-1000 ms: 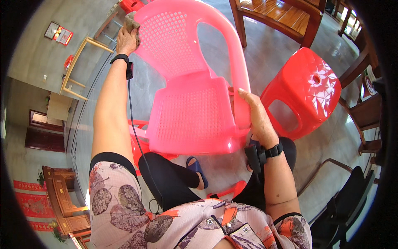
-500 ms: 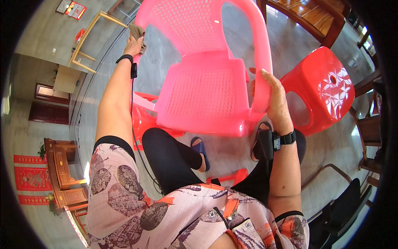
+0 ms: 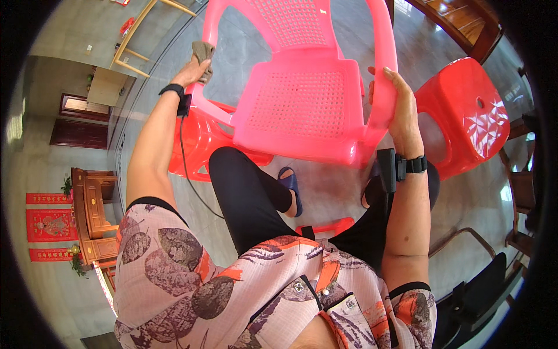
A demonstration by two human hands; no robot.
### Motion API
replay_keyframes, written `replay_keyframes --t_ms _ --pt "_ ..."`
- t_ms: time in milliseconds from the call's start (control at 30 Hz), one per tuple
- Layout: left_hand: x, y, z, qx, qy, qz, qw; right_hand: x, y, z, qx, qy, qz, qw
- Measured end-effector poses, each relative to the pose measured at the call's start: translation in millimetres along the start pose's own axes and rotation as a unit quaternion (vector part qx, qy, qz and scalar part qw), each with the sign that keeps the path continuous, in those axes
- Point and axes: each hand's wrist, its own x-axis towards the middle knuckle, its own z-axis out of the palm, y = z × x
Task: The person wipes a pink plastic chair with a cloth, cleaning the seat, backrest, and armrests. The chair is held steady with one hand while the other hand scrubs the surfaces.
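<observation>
Well, from the head camera, a big pink plastic chair (image 3: pixel 299 107) sits right in front of the person's knees, with its seat close by and the top of its back cut off by the edge. The left hand (image 3: pixel 193 71) holds a brown-gray cloth (image 3: pixel 203 57) against the chair arm on the left side. Its fingers are bunched up close, pinching the cloth. The right hand (image 3: pixel 404 110) curls around the other chair arm. Its thumb lies on the outer edge, and a bit of finger peeks out on the inner side; the other fingers are hidden, so I cannot tell if they are spread. Both wrists wear black straps, and a thin black cord (image 3: pixel 189 157) hangs from the left wrist. 1 red stool (image 3: pixel 200 145) is low on the left, partly behind the chair. Another shiny red stool (image 3: pixel 474 110) is near the right hand. The 2 feet wear blue slippers (image 3: pixel 292 192) on the gray floor (image 3: pixel 261 203). Brown wooden furniture (image 3: pixel 465 23) shows at the top right.
</observation>
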Motion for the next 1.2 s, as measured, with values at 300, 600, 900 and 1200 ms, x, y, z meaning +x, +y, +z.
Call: replay_keyframes --t_ms 300,600,900,1200 --pt "-103.8 -33.1 51.8 0.093 0.191 -0.033 0.977 11.9 11.2 -8.3 0.007 -0.002 -0.019 1.000" --pt "-107.3 -16.2 96.4 0.019 0.397 -0.036 0.917 11.9 7.8 -6.9 -0.008 -0.018 -0.008 1.000" --pt "-113.9 -39.0 119.4 -0.075 0.435 0.063 0.895 10.5 5.3 -2.5 0.002 -0.005 -0.002 1.000" --pt "-126.2 -62.7 165.3 -0.280 0.369 0.078 0.883 9.4 3.4 -8.0 -0.013 -0.028 -0.007 0.999"
